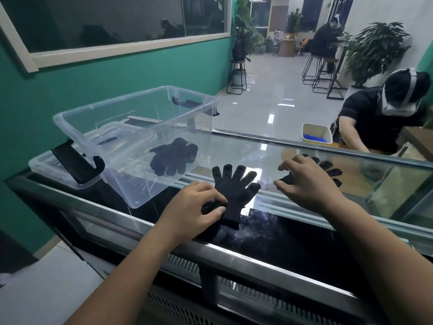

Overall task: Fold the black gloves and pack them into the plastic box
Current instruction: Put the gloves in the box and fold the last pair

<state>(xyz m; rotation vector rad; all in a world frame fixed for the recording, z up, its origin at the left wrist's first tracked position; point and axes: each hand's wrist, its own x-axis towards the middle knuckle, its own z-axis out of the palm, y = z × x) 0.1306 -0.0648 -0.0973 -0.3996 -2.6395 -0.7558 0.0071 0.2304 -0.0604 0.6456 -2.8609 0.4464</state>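
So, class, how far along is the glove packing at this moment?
Done: a black glove bundle already lies in the plastic box. In hand: the left hand holds the cuff side of a flat glove; the right hand reaches over a second glove. Left: fold both and pack them.

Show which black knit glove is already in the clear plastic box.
The black knit glove on the clear plastic box's floor. The middle glove, in the left hand, and the far-right glove, under the right hand, lie outside on the glass countertop.

Beyond the glass surface (246, 146), a person in black (365, 118) leans near a white bin (327, 133), with bar stools (314, 71) and a potted plant (375, 50) behind.
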